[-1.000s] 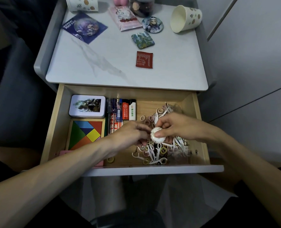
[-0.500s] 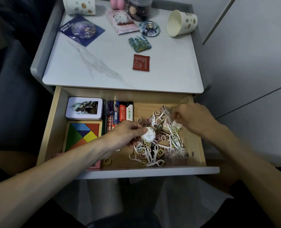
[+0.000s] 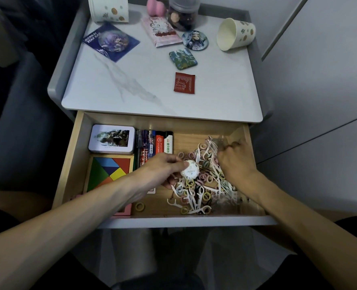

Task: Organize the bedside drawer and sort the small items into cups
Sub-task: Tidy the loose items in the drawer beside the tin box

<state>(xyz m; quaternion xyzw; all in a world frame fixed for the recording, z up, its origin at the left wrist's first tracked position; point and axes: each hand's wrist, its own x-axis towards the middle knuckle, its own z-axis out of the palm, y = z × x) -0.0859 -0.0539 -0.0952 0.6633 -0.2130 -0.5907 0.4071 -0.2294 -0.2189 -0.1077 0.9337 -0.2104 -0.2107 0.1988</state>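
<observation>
While both forearms reach in from the lower corners of the frame, the left hand hovers over the middle of the open drawer, its thumb and fingers pinching a small round white packet just above the pile of floss picks and hair rings. The right hand lies knuckles-up on the pile's upper right edge, fingers curled toward a bit of clear wrap; whether it actually grips anything cannot be told.

The pile fills the right half of the drawer, almost reaching the right wall. One loose ring lies apart, near the front edge. At left, a tin and a coloured puzzle sit tight against the left wall, with lighters and pens packed beside the tin. Bare wood shows behind the pile, along the back wall.

On the nightstand top, one cup stands at upper left and another cup lies tipped on its side at upper right, close to the raised rim.
</observation>
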